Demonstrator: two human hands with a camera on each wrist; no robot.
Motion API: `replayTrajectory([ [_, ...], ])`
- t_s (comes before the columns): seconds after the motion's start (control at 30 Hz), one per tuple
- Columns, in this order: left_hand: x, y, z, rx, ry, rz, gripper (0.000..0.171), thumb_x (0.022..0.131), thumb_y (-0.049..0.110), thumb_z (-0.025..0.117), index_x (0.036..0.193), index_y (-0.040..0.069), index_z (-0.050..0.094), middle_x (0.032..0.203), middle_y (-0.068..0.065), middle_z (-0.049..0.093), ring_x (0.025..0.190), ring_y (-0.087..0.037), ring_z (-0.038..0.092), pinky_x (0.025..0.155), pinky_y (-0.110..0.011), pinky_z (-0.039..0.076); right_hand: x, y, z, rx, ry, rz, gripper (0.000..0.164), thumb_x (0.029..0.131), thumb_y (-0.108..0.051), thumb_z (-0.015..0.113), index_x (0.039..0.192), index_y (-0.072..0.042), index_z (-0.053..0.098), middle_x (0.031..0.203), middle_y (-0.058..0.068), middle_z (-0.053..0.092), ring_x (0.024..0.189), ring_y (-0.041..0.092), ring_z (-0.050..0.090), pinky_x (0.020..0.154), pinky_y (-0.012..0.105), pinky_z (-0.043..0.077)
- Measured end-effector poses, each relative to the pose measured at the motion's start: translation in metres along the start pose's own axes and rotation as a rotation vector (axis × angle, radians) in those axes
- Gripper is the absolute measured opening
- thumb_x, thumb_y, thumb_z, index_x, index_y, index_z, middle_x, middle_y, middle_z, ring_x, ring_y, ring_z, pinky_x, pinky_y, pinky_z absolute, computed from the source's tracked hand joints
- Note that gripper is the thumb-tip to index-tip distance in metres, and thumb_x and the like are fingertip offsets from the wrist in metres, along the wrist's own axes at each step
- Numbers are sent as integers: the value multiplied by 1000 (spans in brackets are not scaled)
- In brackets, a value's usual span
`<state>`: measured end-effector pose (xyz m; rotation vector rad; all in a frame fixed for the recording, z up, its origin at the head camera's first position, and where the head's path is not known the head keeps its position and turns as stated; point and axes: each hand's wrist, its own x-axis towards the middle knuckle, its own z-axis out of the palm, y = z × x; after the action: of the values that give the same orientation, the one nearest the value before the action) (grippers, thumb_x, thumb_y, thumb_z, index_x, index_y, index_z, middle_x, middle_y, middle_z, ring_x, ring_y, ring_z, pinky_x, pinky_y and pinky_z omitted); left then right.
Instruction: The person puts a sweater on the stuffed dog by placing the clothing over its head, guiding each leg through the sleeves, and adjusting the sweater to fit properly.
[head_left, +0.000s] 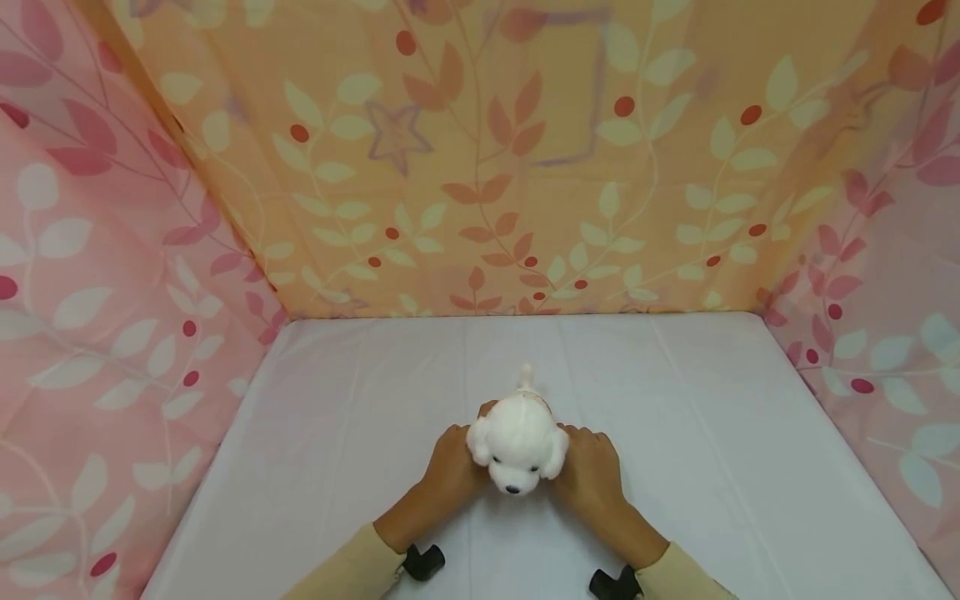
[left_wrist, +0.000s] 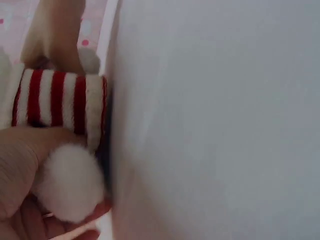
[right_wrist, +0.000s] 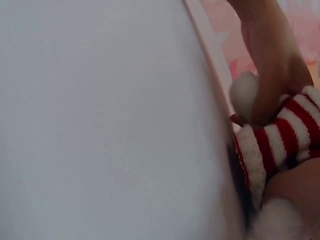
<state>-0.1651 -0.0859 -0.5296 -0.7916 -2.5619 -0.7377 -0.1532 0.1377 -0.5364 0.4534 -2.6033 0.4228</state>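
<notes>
A white plush dog (head_left: 517, 442) with floppy ears and a black nose sits upright on the white-covered table, facing me. Its red-and-white striped sweater (left_wrist: 57, 102) shows in both wrist views. On one side my left hand (head_left: 456, 465) grips the body, fingers reaching behind it. My right hand (head_left: 591, 468) grips the opposite side. Close to the left hand's fingers lies a round white paw (left_wrist: 72, 182); another white paw (right_wrist: 244, 95) shows beside that hand in the right wrist view. The toy's back is mostly hidden from the head view.
The table (head_left: 360, 375) has a white cloth. Behind it hangs an orange leaf-patterned curtain (head_left: 480, 167), with pink patterned curtains (head_left: 97, 333) along both sides. Black wrist devices (head_left: 424, 563) are strapped at both sleeves.
</notes>
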Motion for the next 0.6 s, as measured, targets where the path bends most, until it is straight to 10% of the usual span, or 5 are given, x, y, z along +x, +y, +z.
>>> replayTrajectory([
  [0.2, 11, -7, -11, -324, -207, -109, 10, 96, 11, 69, 103, 10, 61, 88, 7, 59, 79, -3, 50, 69, -21, 46, 11, 12, -2, 226, -29, -6, 29, 75, -4, 81, 71, -19, 56, 65, -9, 53, 58, 6, 45, 52, 27, 39],
  [0.6, 65, -34, -3, -385, -286, -143, 14, 92, 9, 76, 101, 7, 67, 84, 1, 67, 73, -4, 54, 63, -22, 46, 55, 41, 5, 411, -131, 93, 21, 74, -14, 89, 82, -9, 70, 73, 0, 68, 65, 9, 55, 57, 33, 46],
])
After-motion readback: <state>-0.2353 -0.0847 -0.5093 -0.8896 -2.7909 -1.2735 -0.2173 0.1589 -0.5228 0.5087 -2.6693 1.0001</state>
